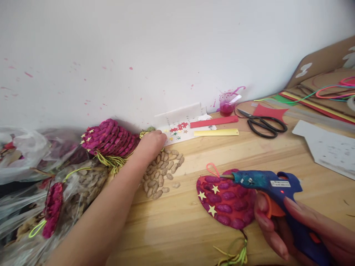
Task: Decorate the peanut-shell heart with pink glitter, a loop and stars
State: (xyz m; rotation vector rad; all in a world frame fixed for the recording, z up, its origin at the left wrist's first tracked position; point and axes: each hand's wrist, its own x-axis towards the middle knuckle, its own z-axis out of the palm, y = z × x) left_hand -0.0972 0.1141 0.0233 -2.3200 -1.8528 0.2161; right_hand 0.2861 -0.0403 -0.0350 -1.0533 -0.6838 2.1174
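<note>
My right hand [285, 218] is wrapped round a blue hot glue gun [266, 181], with a finger by its orange trigger and a red light lit. The nozzle points left, over the top of a round magenta ornament [227, 207] covered in painted peanuts. Yellow stars are on its left side; it has an orange loop on top and a yellow-green tassel [238, 255] below. My left hand [155, 142] reaches far across, fingers curled closed, beside a white sheet [180, 139] of small red, gold and green stars. Whatever its fingertips hold is hidden.
Loose peanuts [159, 175] lie under my left forearm. Stacked magenta ornaments [111, 138] and plastic bags [22, 155] are at left. Red [213, 121] and yellow [216, 132] strips, black scissors [266, 125] and a cup of pink paint [227, 107] line the back, against the wall.
</note>
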